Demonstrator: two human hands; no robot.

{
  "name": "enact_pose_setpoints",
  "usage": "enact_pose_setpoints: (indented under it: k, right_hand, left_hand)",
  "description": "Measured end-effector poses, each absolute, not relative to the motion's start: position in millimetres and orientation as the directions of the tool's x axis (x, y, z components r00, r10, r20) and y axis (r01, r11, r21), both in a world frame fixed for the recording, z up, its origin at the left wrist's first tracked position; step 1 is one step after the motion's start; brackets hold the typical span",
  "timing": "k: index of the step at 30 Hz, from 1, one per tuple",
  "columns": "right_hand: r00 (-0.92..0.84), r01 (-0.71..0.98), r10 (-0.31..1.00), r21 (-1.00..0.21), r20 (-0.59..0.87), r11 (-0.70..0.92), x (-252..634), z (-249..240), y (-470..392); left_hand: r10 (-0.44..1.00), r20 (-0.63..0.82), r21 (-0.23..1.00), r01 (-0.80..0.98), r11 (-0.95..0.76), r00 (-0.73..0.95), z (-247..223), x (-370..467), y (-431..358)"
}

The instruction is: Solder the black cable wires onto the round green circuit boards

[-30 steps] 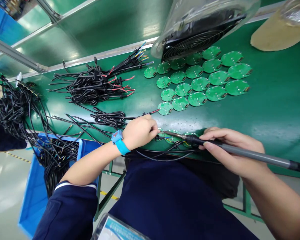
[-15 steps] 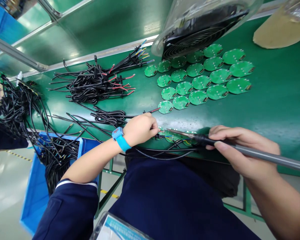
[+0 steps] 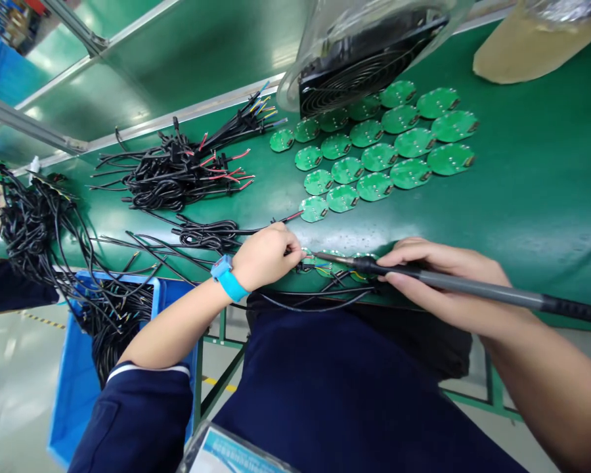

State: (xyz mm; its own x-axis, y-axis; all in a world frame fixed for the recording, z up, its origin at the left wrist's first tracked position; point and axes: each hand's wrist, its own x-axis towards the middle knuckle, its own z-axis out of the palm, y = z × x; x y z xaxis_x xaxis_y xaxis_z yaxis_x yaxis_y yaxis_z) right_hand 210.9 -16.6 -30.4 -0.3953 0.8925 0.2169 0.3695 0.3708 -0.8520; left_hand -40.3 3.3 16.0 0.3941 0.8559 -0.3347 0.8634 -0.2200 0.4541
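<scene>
My right hand point(image 3: 438, 279) is closed around a soldering iron point(image 3: 477, 287), whose metal tip points left toward my left fingertips. Close to the bench's front edge, the tip reaches over a short row of green circuit boards point(image 3: 326, 269) with thin coloured wires on them. Thumb and forefinger of my left hand point(image 3: 267, 257) pinch a thin reddish wire at the leftmost of these boards; the fingers partly hide it. Black cables point(image 3: 315, 309) hang along the front edge. Behind my left hand, a red wire point(image 3: 293, 216) touches another round circuit board point(image 3: 314, 209).
Several rows of green boards point(image 3: 379, 157) lie beyond my hands, below a fan point(image 3: 354, 85). Black cable bundles point(image 3: 165, 167) with stripped ends are on the left of the green bench point(image 3: 522, 197). A blue bin point(image 3: 71, 387) of cables stands below the left edge.
The whole view has shifted slightly, so the bench things appear further left. Both hands keep their holds, and the iron's tip stays close to my left fingertips.
</scene>
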Motion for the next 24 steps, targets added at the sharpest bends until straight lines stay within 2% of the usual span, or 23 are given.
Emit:
enact_pose_setpoints:
  k: [10, 16, 18, 21, 24]
  right_hand:
    - [-0.405, 0.349, 0.887, -0.860, 0.220, 0.373, 209.8, -30.2, -16.1]
    - [-0.266, 0.025, 0.912, -0.944, 0.312, 0.330, 216.7, -26.4, -24.7]
    - [-0.175, 0.060, 0.946, -0.956, 0.274, 0.288, 216.9, -18.8, -29.6]
    - [-0.033, 0.134, 0.991, -0.982, 0.132, 0.136, 217.1, -9.5, -36.0]
    - [0.026, 0.156, 0.997, -0.986, 0.069, 0.064, 221.5, -10.6, -37.2]
  left_hand:
    - [0.855, -0.355, 0.420, 0.882, -0.216, 0.378, 18.3, -35.4, 4.6]
    - [0.843, -0.380, 0.420, 0.883, -0.210, 0.382, 19.9, -35.0, 6.1]
    - [0.841, -0.380, 0.422, 0.881, -0.214, 0.386, 19.6, -35.3, 7.0]
    - [0.843, -0.372, 0.429, 0.877, -0.215, 0.389, 18.3, -36.4, 8.0]
    - [0.851, -0.363, 0.429, 0.879, -0.210, 0.380, 18.3, -37.4, 6.6]
